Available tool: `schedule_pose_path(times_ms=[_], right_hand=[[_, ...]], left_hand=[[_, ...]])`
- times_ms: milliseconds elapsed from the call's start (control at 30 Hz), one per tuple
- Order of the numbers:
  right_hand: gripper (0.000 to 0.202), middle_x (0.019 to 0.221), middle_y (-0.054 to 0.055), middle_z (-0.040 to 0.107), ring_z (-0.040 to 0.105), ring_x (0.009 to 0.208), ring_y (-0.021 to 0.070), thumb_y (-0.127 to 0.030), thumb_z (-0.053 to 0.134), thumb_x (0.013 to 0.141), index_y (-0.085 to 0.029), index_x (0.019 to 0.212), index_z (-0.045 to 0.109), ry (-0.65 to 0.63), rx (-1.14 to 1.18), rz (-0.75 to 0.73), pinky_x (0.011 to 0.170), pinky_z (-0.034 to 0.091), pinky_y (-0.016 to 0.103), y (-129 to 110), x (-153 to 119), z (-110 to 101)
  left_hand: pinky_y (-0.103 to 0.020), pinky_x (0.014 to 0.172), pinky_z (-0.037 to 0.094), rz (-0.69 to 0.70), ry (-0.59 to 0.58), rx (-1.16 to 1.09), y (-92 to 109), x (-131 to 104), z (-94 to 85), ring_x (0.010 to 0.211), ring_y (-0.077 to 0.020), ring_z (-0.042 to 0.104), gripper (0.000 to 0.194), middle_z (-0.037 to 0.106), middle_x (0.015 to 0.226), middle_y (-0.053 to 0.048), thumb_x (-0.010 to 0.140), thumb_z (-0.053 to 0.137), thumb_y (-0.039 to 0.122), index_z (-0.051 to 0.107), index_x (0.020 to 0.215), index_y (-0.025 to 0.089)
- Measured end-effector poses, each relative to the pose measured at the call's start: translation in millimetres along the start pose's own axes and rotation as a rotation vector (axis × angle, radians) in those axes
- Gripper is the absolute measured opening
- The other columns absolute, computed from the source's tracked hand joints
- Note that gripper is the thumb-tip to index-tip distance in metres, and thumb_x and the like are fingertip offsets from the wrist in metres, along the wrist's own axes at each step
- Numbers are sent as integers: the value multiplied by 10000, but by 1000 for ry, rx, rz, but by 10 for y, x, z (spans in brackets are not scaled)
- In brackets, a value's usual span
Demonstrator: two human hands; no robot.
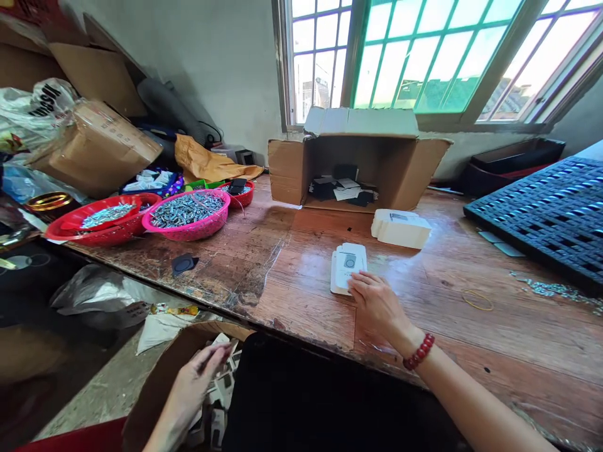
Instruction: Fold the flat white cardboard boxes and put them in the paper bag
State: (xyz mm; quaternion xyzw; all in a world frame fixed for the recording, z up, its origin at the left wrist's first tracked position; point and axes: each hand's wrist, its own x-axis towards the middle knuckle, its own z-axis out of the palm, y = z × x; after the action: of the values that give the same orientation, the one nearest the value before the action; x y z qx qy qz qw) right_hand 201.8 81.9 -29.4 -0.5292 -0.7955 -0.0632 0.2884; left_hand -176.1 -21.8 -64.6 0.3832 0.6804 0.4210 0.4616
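On the wooden tabletop lies a small stack of flat white printed cartons [347,257], the top one showing a dark device picture. My right hand [379,307], with a red bead bracelet at the wrist, rests its extended fingers on the near end of this stack. Lower down, my left hand [200,376] reaches over an open cardboard box [155,376] below the table edge. Its fingers are stretched forward, beside a white piece [220,339]. Several small folded white boxes [223,389] lie inside that cardboard box, partly hidden by the hand.
A thicker stack of white cartons [400,228] stands behind. An open carton [360,157] on its side holds black and white pieces. Pink [188,226] and red [98,220] baskets hold metal parts at left. A black grid tray [541,207], loose screws [556,290] and a rubber band [477,300] lie right.
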Motion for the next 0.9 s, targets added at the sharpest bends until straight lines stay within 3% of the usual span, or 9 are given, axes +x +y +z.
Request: schedule_pose_path(times_ms=[133,233,333,400,500,633,733,833,900], right_hand=[[306,1116,153,754,680,1105,312,-119,442,979,-156,1049,738,88,25,-40,940,560,525,-115,-171,-103],[336,1175,124,742,663,1161,279,-76,513,946,-184,1219,676,262,133,-181,971,561,462,-382,-454,-247],[516,1247,101,710,642,1196,291,-62,514,925,-238,1409,529,143,265,-364,965,566,459,-759,-831,-306],[454,1120,89,767,720,1059,281,-110,534,935,-236,1369,572,134,335,-477,885,610,413,-984,-1041,-268],[361,964,91,803,762,889,272,-252,618,929,-221,1288,630,204,447,-449,796,634,386,-1162,-1161,-187],[404,1190,145,693,651,1100,323,-224,663,867,-219,1267,607,101,536,-29,908,567,483,-1135,-970,-246],[340,1143,109,641,617,1053,284,-132,653,791,-217,1119,632,-108,653,187,848,565,417,-1094,-746,-388],[259,972,42,622,582,932,231,-39,640,717,-219,902,619,-401,741,210,781,523,345,-1111,-608,-513],[254,909,19,603,551,891,214,-13,640,693,-215,840,597,-519,754,217,761,483,323,-1136,-589,-553]], left_hand=[[-438,956,540,-152,-307,-430,375,-247,594,959,-307,728,563,795,915,-142,606,812,637,752,830,124],[-454,992,503,-231,-563,-640,623,-393,959,1008,-301,712,573,775,1031,-176,743,733,616,749,994,101],[-443,1022,471,-282,-676,-821,738,-481,1242,1075,-290,682,648,740,1152,-161,848,568,670,697,1168,122],[-440,1004,479,-350,-707,-883,727,-521,1366,1060,-290,679,717,736,1145,-167,892,429,707,700,1153,96],[-402,947,508,-468,-751,-885,640,-591,1439,1015,-279,686,794,740,1101,-174,896,353,737,713,1100,59],[-331,815,520,-476,-775,-794,553,-702,1382,864,-250,707,654,761,902,-113,834,561,691,716,1087,109],[-284,714,503,-411,-776,-735,519,-752,1288,723,-200,687,487,752,811,-68,742,781,506,723,1059,142],[-252,670,487,-409,-840,-692,467,-774,1204,649,-155,657,457,733,760,-42,630,894,378,735,986,141],[-243,658,482,-426,-867,-671,423,-798,1175,646,-150,657,455,723,753,-33,600,914,376,735,947,141]])
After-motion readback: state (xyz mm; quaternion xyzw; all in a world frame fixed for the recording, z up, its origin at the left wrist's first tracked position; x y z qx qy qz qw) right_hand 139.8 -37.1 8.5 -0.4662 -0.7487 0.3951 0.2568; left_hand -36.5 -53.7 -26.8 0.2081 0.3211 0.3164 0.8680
